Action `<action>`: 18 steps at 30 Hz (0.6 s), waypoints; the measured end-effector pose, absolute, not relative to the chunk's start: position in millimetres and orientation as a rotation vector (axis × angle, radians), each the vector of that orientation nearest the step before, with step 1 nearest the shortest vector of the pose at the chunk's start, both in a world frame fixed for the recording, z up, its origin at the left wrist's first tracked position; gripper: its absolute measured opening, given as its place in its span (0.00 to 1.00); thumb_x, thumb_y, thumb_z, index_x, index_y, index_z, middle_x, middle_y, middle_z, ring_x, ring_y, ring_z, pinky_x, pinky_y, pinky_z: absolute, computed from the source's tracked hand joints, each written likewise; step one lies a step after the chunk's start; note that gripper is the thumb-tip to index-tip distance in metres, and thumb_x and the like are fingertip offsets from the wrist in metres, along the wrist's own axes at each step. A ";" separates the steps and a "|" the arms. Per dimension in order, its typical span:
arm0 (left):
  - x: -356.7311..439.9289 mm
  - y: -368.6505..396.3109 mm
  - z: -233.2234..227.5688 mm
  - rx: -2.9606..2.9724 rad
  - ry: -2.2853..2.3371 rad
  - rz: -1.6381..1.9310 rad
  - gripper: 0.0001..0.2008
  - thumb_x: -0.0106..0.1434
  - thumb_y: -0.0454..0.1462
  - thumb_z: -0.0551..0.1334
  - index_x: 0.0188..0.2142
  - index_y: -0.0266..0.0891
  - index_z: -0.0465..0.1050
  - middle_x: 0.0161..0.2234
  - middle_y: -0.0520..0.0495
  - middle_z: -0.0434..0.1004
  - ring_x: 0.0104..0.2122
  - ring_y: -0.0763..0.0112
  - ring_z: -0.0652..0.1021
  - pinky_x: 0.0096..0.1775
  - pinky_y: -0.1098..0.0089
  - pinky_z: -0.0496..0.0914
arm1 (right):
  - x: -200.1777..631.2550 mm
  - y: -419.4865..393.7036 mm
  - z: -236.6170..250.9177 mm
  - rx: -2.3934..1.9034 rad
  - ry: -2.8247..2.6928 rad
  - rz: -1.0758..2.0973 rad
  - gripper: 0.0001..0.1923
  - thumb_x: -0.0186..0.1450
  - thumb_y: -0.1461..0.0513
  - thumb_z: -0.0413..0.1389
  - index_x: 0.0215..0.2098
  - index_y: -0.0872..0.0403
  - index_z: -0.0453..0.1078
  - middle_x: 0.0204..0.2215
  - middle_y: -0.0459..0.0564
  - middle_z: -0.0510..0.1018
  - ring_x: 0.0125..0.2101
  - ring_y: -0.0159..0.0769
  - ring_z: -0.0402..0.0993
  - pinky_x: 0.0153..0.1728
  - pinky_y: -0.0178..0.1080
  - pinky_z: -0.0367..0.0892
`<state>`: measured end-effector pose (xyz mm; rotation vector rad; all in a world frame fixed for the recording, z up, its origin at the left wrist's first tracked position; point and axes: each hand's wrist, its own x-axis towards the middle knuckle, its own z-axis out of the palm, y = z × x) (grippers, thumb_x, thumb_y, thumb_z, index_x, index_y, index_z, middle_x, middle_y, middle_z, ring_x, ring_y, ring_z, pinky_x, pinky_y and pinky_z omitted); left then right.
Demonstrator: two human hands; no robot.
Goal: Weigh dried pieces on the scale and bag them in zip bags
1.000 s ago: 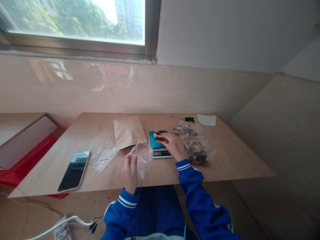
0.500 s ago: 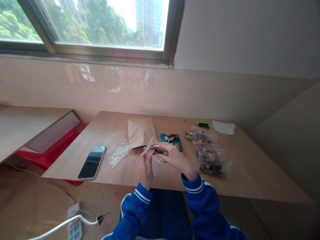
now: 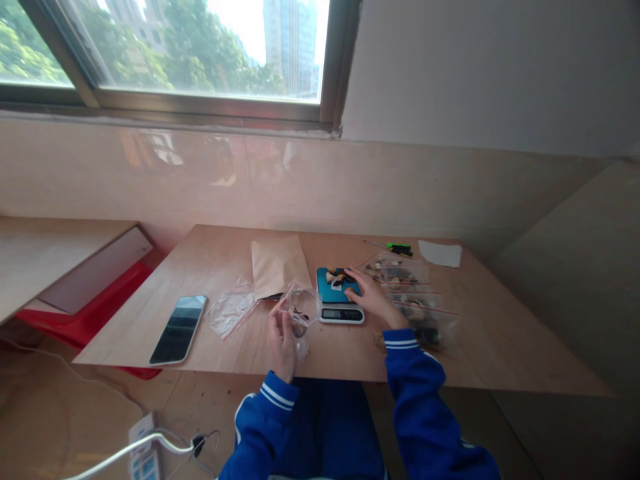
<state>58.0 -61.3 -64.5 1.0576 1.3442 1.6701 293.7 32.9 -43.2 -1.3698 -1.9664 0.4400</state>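
the left hand (image 3: 283, 341) pinches a clear bag (image 3: 309, 301) with dark pieces (image 3: 300, 321) inside, just beside the scale (image 3: 327, 293); the right hand (image 3: 369, 293), thumb and fingers spread apart, reaches over the brown pieces (image 3: 336, 275) on its blue top, though contact is hard to make out

scale display (image 3: 334, 313): unreadable | filled bags (image 3: 431, 321): partly behind right sleeve (image 3: 417, 383) | window (image 3: 210, 53): top cut off
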 end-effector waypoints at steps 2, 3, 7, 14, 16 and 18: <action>55.5 -60.2 -66.3 1.057 1.348 1.690 0.23 0.67 0.51 0.54 0.54 0.40 0.66 0.53 0.40 0.74 0.46 0.65 0.77 0.50 0.62 0.70 | 312.5 50.4 -61.2 -1.452 -2.076 0.477 0.34 0.56 0.60 0.63 0.61 0.52 0.64 0.63 0.60 0.63 0.64 0.52 0.57 0.62 0.57 0.53; 54.8 -59.8 -66.8 1.052 1.340 1.702 0.23 0.67 0.51 0.54 0.54 0.40 0.66 0.55 0.40 0.72 0.50 0.64 0.76 0.52 0.61 0.68 | 318.5 58.3 -67.6 -1.471 -2.126 0.505 0.37 0.55 0.59 0.65 0.62 0.52 0.63 0.64 0.61 0.62 0.64 0.53 0.55 0.62 0.57 0.53; 53.6 -59.7 -64.9 1.030 1.294 1.701 0.24 0.67 0.51 0.54 0.55 0.40 0.65 0.57 0.39 0.71 0.55 0.61 0.73 0.54 0.59 0.67 | 325.3 80.5 -78.6 -1.431 -2.225 0.565 0.40 0.52 0.57 0.67 0.61 0.51 0.64 0.62 0.60 0.64 0.63 0.53 0.58 0.61 0.55 0.55; 49.5 -61.6 -57.8 1.039 1.308 1.742 0.23 0.66 0.52 0.54 0.52 0.39 0.67 0.54 0.39 0.73 0.53 0.61 0.74 0.54 0.59 0.68 | 323.0 78.1 -86.3 -1.424 -2.125 0.460 0.23 0.61 0.60 0.59 0.55 0.53 0.70 0.53 0.57 0.75 0.54 0.47 0.71 0.55 0.50 0.63; 49.2 -62.8 -57.2 1.032 1.307 1.733 0.24 0.66 0.52 0.54 0.53 0.40 0.67 0.53 0.39 0.74 0.52 0.62 0.75 0.53 0.60 0.69 | 322.4 73.0 -88.1 -1.451 -2.079 0.422 0.20 0.62 0.59 0.58 0.52 0.52 0.72 0.51 0.56 0.76 0.52 0.48 0.71 0.54 0.50 0.64; 49.6 -64.1 -56.9 1.022 1.303 1.721 0.24 0.66 0.52 0.54 0.53 0.40 0.67 0.53 0.39 0.75 0.50 0.62 0.76 0.51 0.61 0.71 | 321.0 68.6 -88.1 -1.475 -2.034 0.394 0.17 0.62 0.58 0.59 0.50 0.51 0.74 0.49 0.55 0.77 0.51 0.48 0.72 0.52 0.50 0.66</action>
